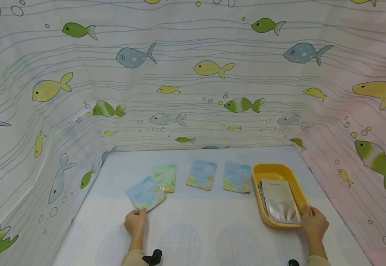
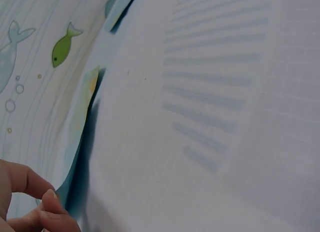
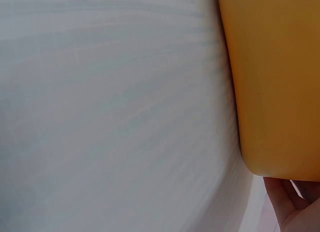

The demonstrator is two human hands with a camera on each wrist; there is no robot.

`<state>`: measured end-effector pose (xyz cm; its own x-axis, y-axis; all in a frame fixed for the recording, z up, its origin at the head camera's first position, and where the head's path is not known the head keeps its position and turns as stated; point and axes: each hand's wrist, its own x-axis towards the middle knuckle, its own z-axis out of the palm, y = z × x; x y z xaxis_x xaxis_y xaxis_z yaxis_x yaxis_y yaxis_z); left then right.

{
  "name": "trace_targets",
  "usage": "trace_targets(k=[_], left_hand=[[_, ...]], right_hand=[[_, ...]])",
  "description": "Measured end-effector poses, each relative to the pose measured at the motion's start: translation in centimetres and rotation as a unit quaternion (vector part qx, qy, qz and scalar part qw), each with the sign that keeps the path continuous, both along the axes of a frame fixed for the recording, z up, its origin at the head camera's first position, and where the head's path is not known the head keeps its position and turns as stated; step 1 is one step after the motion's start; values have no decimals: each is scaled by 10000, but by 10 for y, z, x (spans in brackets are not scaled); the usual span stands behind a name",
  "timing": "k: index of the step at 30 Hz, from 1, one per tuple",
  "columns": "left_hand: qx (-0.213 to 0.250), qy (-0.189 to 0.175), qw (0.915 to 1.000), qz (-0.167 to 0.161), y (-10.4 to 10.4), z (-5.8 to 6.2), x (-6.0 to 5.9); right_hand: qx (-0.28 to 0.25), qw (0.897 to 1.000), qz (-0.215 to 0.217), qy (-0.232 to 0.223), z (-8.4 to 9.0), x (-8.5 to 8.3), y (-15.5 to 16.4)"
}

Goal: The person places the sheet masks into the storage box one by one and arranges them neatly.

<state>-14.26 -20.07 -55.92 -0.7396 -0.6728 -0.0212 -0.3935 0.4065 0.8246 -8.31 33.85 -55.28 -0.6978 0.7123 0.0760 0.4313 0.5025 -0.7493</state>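
Nearest the camera, the person's left hand pinches the near corner of a tilted pale-blue foil sachet, well left of the yellow oval plastic tray. A green sachet lies partly under it, and two more blue sachets lie flat on the white table mat between there and the tray. Silver foil packets lie inside the tray. The right hand curls round the tray's near right rim.

Soft, even, bright light; faint shadows; head view bowed at edges; both wrist views close, perhaps slightly blurred
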Motion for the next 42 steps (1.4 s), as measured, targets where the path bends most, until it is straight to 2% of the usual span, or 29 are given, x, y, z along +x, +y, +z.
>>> trace_targets(k=[5, 15, 25, 28, 32, 34, 37, 39, 42], left_hand=[[-17, -125, 9997, -209, 2, -1, 9], [-43, -543, 9981, -277, 2, -1, 29], [-32, -738, 9969, -260, -2, -2, 33], [-127, -706, 9972, -233, -3, -4, 34], [-131, -485, 9986, -191, -8, -6, 32], [82, -333, 9993, -128, -10, -6, 29], [720, -104, 9973, -70, -15, -7, 26], [1251, -18, 9921, -60, -18, -7, 24], [1990, -37, 9798, -179, -22, -5, 23]], right_hand=[[129, 9998, -14, 121, -1, 0, 1], [242, 9994, -13, 250, -3, -1, 3], [162, 9996, -6, 243, -4, 0, 3], [111, 9997, -11, 196, -5, 0, 3], [66, 9999, -32, 138, -6, 0, 3], [73, 9999, -41, 136, -7, 0, 3], [89, 9998, -43, 165, -7, 0, 2], [110, 9998, -44, 167, -7, 0, 2], [102, 9998, -48, 166, -5, 0, 1]])
